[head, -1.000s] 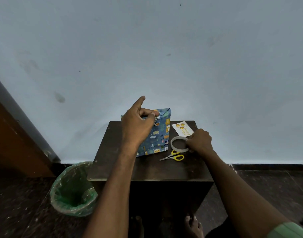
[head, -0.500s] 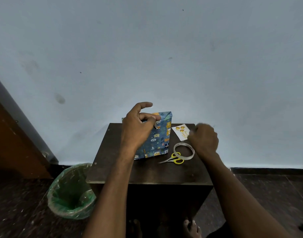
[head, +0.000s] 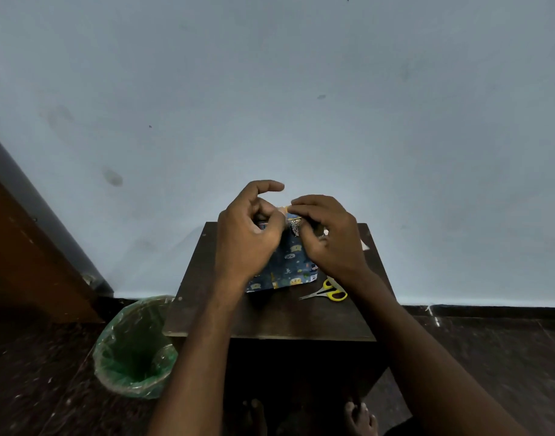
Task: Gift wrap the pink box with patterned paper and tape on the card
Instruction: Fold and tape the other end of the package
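light: dim, bluish | shadows: soft, floor dark | focus: slightly soft | edges: wide-angle bending

Dark brown wooden table point(head: 269, 322) at centre against a pale blue-grey wall point(head: 301, 89), yellow-handled scissors point(head: 328, 292) lying flat at its 3 o'clock side, green-lined waste bin point(head: 134, 347) on dark speckled floor point(head: 490, 357) at 8 o'clock, brown wooden door point(head: 27, 256) at 9 o'clock

The wrapped box point(head: 288, 262) stands on the table point(head: 269, 319), with both hands point(head: 247, 237) at its top. Scissors point(head: 328, 292) lie right of it. A bin point(head: 133, 347) stands on the floor, left of the table.
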